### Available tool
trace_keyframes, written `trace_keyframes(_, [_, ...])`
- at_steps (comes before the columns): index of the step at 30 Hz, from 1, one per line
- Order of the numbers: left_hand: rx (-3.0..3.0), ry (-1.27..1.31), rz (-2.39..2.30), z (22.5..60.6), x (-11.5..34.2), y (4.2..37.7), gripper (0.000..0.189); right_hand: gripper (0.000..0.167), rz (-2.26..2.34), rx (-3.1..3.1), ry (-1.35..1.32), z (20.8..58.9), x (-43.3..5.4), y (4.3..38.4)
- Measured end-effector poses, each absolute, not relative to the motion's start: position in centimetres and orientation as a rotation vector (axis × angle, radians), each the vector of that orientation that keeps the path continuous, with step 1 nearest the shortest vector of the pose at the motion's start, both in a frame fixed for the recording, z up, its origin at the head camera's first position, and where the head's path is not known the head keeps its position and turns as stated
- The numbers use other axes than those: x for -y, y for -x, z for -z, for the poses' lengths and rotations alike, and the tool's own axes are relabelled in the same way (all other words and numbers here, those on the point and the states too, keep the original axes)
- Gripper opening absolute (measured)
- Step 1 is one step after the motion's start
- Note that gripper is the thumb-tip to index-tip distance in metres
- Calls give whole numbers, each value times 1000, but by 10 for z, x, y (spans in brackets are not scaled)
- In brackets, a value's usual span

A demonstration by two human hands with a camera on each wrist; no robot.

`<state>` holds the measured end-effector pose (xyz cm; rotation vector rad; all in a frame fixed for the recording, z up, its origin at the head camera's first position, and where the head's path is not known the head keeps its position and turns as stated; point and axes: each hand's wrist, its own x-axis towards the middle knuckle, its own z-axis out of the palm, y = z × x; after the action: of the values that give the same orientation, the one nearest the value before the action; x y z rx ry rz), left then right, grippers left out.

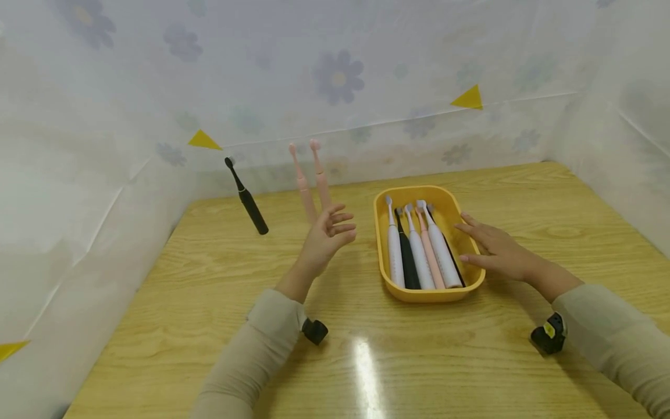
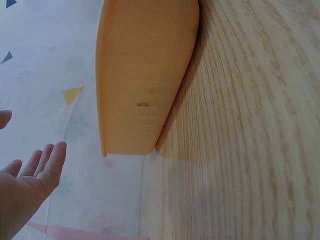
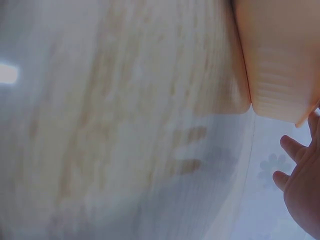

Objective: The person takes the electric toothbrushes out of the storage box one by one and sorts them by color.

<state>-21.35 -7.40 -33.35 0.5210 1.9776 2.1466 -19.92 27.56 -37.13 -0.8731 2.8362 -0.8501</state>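
A yellow bin [image 1: 429,295] stands on the table, with several electric toothbrushes lying side by side in it: white [image 1: 395,256], black [image 1: 409,262] and pink [image 1: 431,256]. At the bin's right rim is my right hand [image 1: 497,250], fingers spread and partly over the edge, gripping nothing. My left hand [image 1: 321,241] is raised left of the bin, fingers loosely bent and holding nothing. Behind it are two pink toothbrushes [image 1: 321,174], their lower ends partly hidden by the hand. Farther left lies a black toothbrush [image 1: 252,210]. The left wrist view shows the bin's side wall [image 2: 145,80] beyond the left hand [image 2: 30,190].
The wooden table [image 1: 209,308] reaches back to a pale flowered curtain [image 1: 272,70], which also hangs along both sides. Yellow paper triangles [image 1: 468,98] hang on a string across it. A black wrist camera [image 1: 315,331] sits at the left cuff, another [image 1: 548,334] at the right.
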Motion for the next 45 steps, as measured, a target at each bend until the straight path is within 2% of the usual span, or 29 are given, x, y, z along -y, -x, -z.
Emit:
trace_keyframes(11, [-1866, -503, -2059, 330, 53, 216, 53, 64, 849, -2828, 896, 370, -274, 198])
trace_keyframes(22, [-1796, -368, -2037, 323, 32, 218, 43, 64, 837, -2824, 864, 369, -275, 198])
trace_keyframes(36, [-1734, -230, -1982, 317, 20, 232, 51, 64, 832, -2832, 859, 369, -275, 199])
trace_keyframes(45, [-1706, -42, -1959, 312, 4, 235, 56, 64, 835, -2837, 875, 369, -275, 199])
